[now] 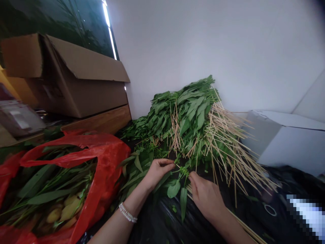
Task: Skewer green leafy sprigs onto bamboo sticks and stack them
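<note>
Between my two hands is a thin wooden skewer, only a short piece of it visible, with bunched green leaves (183, 172) on it. The fingers of my left hand (157, 173) are pinched together at the skewer's end, a beaded bracelet on that wrist. My right hand (207, 195) is closed at the right side of the leaf bunch, its fingertips partly hidden. Loose leaves (173, 189) hang below the bunch. Just beyond my hands lies a large pile of leaves threaded on skewers (195, 108), their bare sticks (228, 142) pointing right and down.
At the left stands an open red plastic bag (109, 162) with long leaves and some yellowish roundish pieces inside. An open cardboard box (96, 91) is behind it. Black plastic sheeting (157, 220) covers the surface. A white box (291, 142) stands right; more sticks (250, 230) lie beneath my right arm.
</note>
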The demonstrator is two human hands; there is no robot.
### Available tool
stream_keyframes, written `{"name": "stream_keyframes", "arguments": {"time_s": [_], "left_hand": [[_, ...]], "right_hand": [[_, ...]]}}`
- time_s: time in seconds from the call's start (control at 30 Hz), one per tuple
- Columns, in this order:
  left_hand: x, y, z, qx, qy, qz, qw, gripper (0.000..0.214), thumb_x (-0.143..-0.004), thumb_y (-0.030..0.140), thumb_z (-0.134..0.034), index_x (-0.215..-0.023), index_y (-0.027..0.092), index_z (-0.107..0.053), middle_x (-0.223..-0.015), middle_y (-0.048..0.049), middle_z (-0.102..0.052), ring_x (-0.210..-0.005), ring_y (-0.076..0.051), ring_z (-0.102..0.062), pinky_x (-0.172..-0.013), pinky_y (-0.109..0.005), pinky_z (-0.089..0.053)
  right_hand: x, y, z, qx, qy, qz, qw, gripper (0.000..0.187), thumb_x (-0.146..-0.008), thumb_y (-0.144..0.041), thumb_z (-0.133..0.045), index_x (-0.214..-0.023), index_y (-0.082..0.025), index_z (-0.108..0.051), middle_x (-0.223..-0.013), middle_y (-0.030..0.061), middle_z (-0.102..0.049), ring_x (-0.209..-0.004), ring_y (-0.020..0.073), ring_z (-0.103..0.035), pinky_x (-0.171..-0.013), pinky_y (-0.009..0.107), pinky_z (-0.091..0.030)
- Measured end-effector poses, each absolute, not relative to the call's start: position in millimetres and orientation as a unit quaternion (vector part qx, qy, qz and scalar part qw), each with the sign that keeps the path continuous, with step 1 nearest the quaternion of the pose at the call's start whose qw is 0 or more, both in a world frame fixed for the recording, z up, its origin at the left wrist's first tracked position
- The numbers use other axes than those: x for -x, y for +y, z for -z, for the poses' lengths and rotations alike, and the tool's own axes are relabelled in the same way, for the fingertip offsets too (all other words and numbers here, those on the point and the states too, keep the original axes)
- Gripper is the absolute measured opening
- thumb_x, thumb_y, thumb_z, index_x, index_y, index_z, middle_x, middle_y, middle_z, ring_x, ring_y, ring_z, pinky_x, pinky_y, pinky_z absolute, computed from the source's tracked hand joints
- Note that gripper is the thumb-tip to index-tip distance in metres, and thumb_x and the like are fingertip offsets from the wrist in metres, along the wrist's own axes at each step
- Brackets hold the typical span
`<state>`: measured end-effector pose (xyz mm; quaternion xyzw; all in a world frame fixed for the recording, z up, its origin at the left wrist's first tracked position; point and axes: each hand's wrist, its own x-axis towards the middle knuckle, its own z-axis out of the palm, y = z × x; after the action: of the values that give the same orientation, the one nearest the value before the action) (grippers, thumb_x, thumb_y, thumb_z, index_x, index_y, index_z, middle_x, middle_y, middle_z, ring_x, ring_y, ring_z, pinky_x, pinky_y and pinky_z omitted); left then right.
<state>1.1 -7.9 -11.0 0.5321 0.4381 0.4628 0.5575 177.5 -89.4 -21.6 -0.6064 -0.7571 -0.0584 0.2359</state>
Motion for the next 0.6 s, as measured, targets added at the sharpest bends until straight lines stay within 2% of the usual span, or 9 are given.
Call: {"name": "stream_keyframes", "arguments": {"time_s": [0.37,0.6], "left_hand": [[-2.4,-8.3,8.0,-0.562,0.446,-0.454,0.528,0.030,-0.056,0.036,-0.078,-0.073,0.011,-0.073,-0.069,-0.0060,-0.071,-0.061,-0.015,-0.060,-0.062,-0.025,-0.046],[-4.2,-8.5,9.0,-0.628,0.449,-0.447,0.452,0.022,-0.061,0.030,-0.074,-0.071,0.011,-0.073,-0.070,-0.0063,-0.071,-0.065,-0.017,-0.062,-0.066,-0.026,-0.048]], "right_hand": [[-177.7,-87.7,23.3,0.616,-0.754,0.047,0.223,0.018,-0.092,-0.017,-0.033,-0.082,-0.022,-0.048,-0.069,-0.0042,-0.062,-0.064,0.0146,-0.064,-0.054,0.027,-0.025],[-177.8,-86.2,29.4,0.617,-0.753,0.048,0.222,0.017,-0.091,-0.016,-0.035,-0.083,-0.022,-0.049,-0.069,-0.0037,-0.063,-0.064,0.0155,-0.064,-0.053,0.027,-0.025]]}}
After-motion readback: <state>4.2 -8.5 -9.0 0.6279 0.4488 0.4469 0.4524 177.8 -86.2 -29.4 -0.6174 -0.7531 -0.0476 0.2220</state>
